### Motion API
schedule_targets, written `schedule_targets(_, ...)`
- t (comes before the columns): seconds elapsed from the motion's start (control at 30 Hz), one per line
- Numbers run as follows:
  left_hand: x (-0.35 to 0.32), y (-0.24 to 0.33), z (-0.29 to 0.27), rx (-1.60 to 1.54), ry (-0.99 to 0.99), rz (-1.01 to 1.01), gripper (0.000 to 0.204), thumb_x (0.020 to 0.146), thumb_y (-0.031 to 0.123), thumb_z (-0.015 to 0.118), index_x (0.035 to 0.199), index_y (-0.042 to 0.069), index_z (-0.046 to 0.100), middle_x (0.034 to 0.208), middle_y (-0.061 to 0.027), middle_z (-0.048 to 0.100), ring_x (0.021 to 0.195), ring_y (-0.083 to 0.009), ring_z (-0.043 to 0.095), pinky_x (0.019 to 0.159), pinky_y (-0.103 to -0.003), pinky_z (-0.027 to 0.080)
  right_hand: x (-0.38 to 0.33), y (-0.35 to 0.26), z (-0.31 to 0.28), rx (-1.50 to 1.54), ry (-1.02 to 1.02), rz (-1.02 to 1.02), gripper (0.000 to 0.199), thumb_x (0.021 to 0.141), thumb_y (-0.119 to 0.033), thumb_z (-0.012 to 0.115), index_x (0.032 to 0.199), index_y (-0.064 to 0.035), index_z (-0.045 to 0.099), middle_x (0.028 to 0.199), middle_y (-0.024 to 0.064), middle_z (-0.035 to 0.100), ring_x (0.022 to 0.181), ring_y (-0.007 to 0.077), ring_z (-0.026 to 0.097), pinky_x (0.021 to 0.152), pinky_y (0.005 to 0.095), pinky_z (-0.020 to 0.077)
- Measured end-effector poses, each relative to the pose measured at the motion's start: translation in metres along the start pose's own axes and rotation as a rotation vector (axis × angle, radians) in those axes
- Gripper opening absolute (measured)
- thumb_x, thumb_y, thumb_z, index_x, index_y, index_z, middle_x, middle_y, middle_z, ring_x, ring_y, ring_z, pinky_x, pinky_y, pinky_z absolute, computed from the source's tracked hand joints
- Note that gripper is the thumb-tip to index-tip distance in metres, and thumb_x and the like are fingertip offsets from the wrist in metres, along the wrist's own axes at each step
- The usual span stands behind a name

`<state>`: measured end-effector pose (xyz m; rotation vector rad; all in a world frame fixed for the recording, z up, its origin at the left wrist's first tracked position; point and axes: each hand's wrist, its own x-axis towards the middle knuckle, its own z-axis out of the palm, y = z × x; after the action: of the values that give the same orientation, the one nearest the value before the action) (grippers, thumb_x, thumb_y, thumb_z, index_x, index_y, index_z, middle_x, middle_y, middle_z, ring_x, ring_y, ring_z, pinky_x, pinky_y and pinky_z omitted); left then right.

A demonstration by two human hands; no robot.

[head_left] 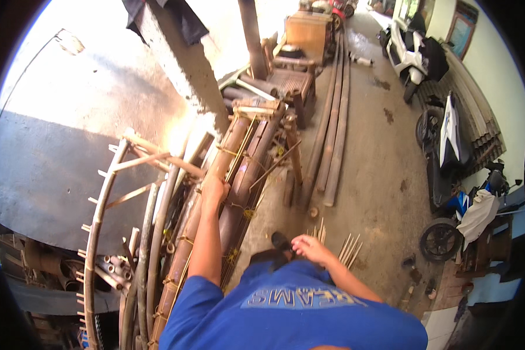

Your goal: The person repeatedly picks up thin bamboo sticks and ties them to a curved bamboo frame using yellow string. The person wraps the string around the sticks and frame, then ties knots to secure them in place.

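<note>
On the tied brown bamboo poles [239, 157], left hand [214, 189] grips.

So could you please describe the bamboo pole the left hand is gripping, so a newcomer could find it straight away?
Start at the grey concrete pillar; a bundle of thick bamboo poles leans out from its base. The left hand grips the brown bamboo pole on the bundle's left edge, the one bound with yellow ties, unlike the loose poles on the floor.

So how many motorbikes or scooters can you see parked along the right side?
3: a white scooter at the top right, a white and black motorbike below it along the wall, and another under a pale cloth lower right. More may be hidden at the rim.
</note>
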<state>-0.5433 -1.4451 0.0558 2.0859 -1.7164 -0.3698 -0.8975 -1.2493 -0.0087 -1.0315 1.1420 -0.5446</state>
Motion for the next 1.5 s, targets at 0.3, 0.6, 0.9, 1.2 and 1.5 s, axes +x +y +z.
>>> schedule_targets(0.3, 0.056, 0.022, 0.042, -0.213, 0.128, -0.089, 0.017, 0.092, 0.018, 0.063, 0.098, 0.005, 0.072, 0.092, -0.0246, 0.070, 0.090, -0.0418, 0.068, 0.081, -0.049, 0.052, 0.149, -0.105, -0.042, -0.090, -0.147, -0.050, 0.028, 0.102, -0.024, 0.055, 0.113, -0.0002, 0.066, 0.094, 0.0037, 0.068, 0.080, 0.0095, 0.059, 0.073, 0.0258, 0.0499)
schedule_targets(0.6, 0.068, 0.065, 0.070, -0.160, 0.245, -0.317, 0.024, 0.092, 0.020, 0.062, 0.109, 0.005, 0.064, 0.091, -0.0223, 0.071, 0.088, -0.0413, 0.068, 0.084, -0.054, 0.044, 0.296, -0.203, -0.006, 0.990, -0.114, 0.238, 0.029, 0.099, -0.038, 0.055, 0.101, -0.0114, 0.065, 0.092, 0.0015, 0.066, 0.086, 0.0141, 0.062, 0.079, 0.0306, 0.0500)
schedule_targets(0.9, 0.069, 0.062, 0.081, -0.156, 0.197, -0.374, 0.023, 0.100, 0.024, 0.056, 0.104, 0.003, 0.066, 0.093, -0.0235, 0.069, 0.091, -0.0421, 0.065, 0.080, -0.047, 0.049, 0.384, -0.308, 0.089, -1.226, -0.219, -1.139, 0.042, 0.096, -0.053, 0.051, 0.103, -0.0181, 0.073, 0.087, 0.0112, 0.069, 0.092, 0.0314, 0.065, 0.097, 0.0607, 0.0351)
schedule_targets(1.2, 0.075, 0.075, 0.069, -0.166, 0.167, -0.499, 0.021, 0.100, 0.026, 0.053, 0.097, 0.009, 0.067, 0.083, -0.0212, 0.069, 0.075, -0.0410, 0.065, 0.065, -0.050, 0.049, 0.325, -0.302, 0.004, -0.876, -1.286, -0.810, 0.031, 0.092, -0.032, 0.056, 0.084, -0.0038, 0.067, 0.073, 0.0210, 0.066, 0.069, 0.0388, 0.066, 0.069, 0.0510, 0.0521)
schedule_targets(1.5, 0.183, 0.028, -0.007, -0.799, 0.424, -0.392, 0.028, 0.100, 0.014, 0.048, 0.100, 0.001, 0.073, 0.087, -0.0095, 0.074, 0.080, -0.0182, 0.067, 0.077, -0.036, 0.051, 0.308, -0.215, -0.056, -0.657, -0.967, -0.849, 0.043, 0.094, -0.026, 0.058, 0.056, -0.0051, 0.053, 0.057, 0.0151, 0.055, 0.064, 0.0347, 0.057, 0.088, 0.0436, 0.0458)
